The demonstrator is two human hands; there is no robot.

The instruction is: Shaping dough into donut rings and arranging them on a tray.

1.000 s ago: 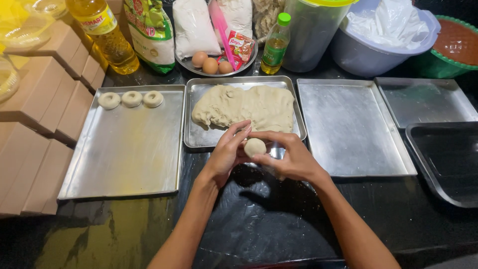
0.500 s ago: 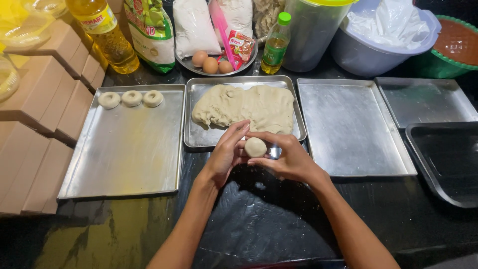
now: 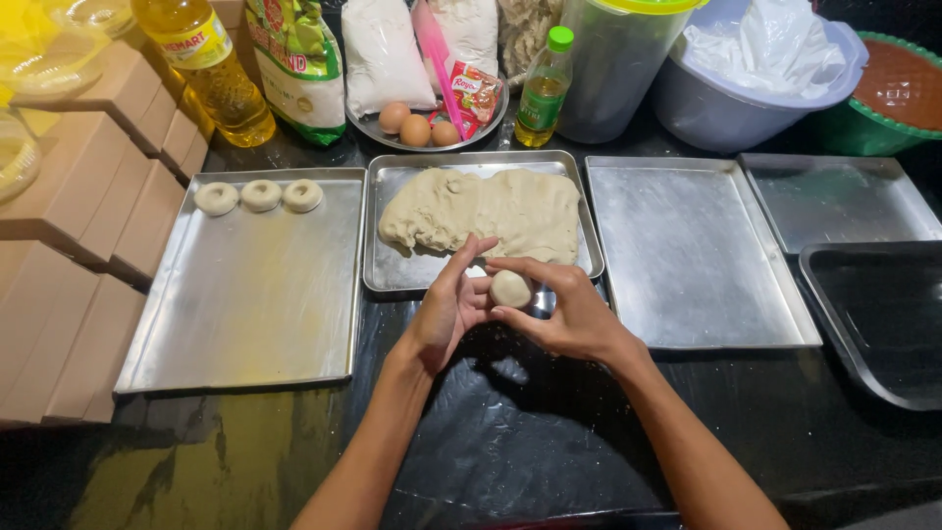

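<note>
Behind your hands sat a metal tray [image 3: 392, 275] with a flat slab of dough [image 3: 486, 211], its near rim just under your fingertips. To your left lay a larger tray [image 3: 245, 304] carrying three dough rings [image 3: 260, 194] in a row along its far edge, with brown cardboard boxes [image 3: 69, 255] beyond it. To your right were a bare tray [image 3: 697, 255] and a dark pan [image 3: 883, 324]. Oil bottles, flour bags, a plate of eggs [image 3: 414, 128] and tubs lined the back.

You held the dough ball [image 3: 510, 289] above the black tabletop [image 3: 510, 442], at the near edge of the dough tray. Your right hand [image 3: 564, 314] curled its fingers around it; your left hand [image 3: 446, 309] pressed against its other side with fingers stretched. The ball was roundish, so it showed no clear long axis or heading.
</note>
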